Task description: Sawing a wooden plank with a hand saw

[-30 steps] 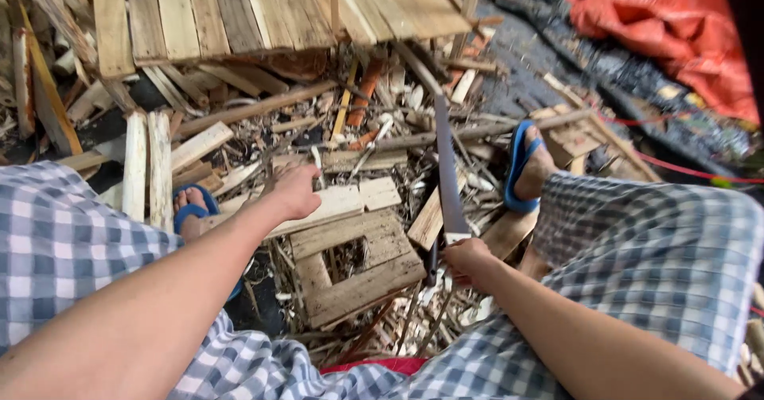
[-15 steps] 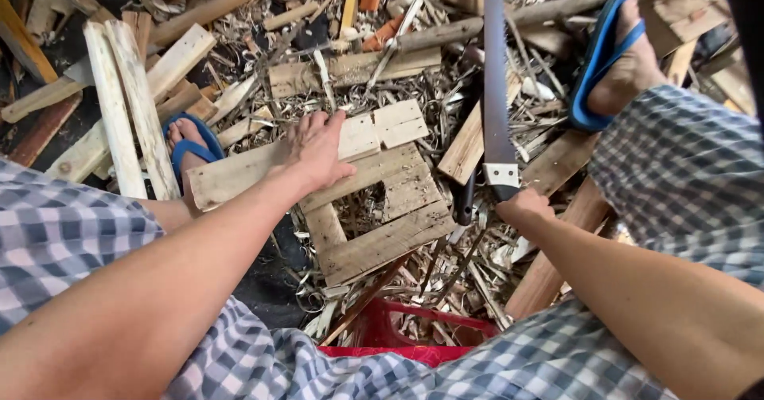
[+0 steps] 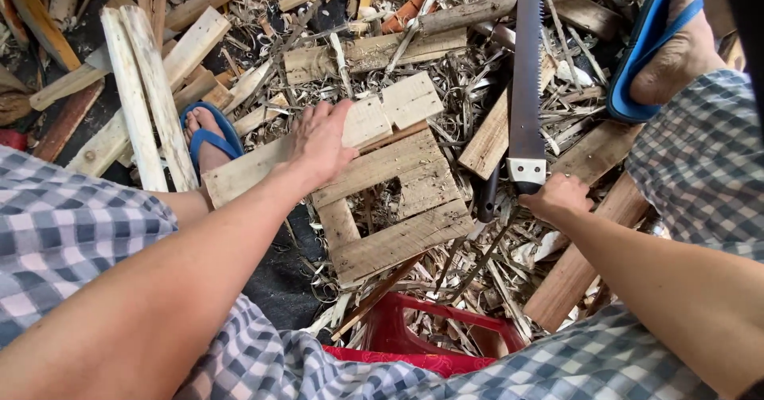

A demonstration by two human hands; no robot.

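A long grey-bladed hand saw [image 3: 526, 81] is gripped by its handle in the right hand [image 3: 557, 199], its long axis pointing away from the person. A pale wooden slat frame [image 3: 374, 177] is pressed flat under the open-palmed left hand [image 3: 321, 140].

The ground [image 3: 286, 280] under me is dark, and I can only see small bits of it. Almost all of it is hidden under wood. Curly wood shavings [image 3: 469, 89] lie all over, pale and thin. Long pale slats [image 3: 139, 97] lie side by side on my left. A round log [image 3: 509, 2] lies across the top. Short boards [image 3: 366, 50] and broken sticks are piled every way around it. A red plastic stool [image 3: 430, 336] is right below me, with shavings on it. The light is bright and soft, like daylight.
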